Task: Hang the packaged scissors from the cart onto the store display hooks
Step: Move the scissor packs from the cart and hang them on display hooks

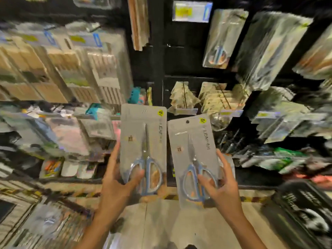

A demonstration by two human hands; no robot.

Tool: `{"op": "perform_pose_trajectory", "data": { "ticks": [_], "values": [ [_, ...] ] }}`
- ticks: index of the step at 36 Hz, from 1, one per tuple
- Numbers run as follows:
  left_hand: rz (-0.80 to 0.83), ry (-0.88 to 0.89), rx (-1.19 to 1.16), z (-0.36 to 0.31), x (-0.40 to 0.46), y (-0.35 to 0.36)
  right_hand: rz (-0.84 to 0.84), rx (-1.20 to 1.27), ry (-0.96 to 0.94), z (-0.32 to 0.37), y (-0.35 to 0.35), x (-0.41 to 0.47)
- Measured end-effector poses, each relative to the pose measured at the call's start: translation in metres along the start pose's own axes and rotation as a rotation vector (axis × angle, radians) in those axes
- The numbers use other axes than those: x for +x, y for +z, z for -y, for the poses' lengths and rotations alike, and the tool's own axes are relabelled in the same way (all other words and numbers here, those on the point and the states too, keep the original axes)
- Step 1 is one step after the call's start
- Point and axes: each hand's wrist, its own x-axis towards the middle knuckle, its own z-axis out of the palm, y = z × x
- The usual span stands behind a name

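1. Left hand (118, 178) has its thumb across the front and fingers behind the lower end of the left scissors pack (143, 150), held upright, handles down. The top edge sits well above the hand.
2. Just right of it, nearly touching, the right scissors pack (193, 159) tilts slightly; the right hand (218, 184) grips its lower end the same way, and the hang hole (187, 121) shows at the top.
3. Far above the right hand, a hung scissors pack (220, 40) on the black display wall (159, 56) looks like the target row. The hooks themselves are too blurred to pick out.
4. Risk, as I read it: both hands are full, so neither can steady a hook, and a small hole could miss the tip or snag neighbouring packs.
5. Held low, the slick packs could swing or slip.
6. Low right of the right hand, a dark basket (303, 209), possibly the cart; its contents are blurred.
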Motion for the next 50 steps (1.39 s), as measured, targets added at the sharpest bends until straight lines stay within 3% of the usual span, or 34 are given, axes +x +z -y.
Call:
{"op": "perform_pose_trajectory", "data": {
  "ticks": [9, 18, 36, 50],
  "values": [
    [0.125, 0.039, -0.102, -0.022, -0.003, 0.011, -0.148, -0.071, -0.044, 0.016, -0.037, -0.022],
    [0.155, 0.083, -0.136, -0.055, 0.010, 0.038, -0.167, -0.011, -0.105, 0.049, -0.066, -0.005],
    [-0.070, 0.284, -0.083, -0.143, 0.061, 0.166, -0.028, 0.165, -0.319, 0.089, -0.172, 0.130],
    [-0.191, 0.259, -0.059, -0.162, 0.094, 0.216, 0.003, 0.107, -0.341, 0.073, -0.197, 0.220]
  ]
}}
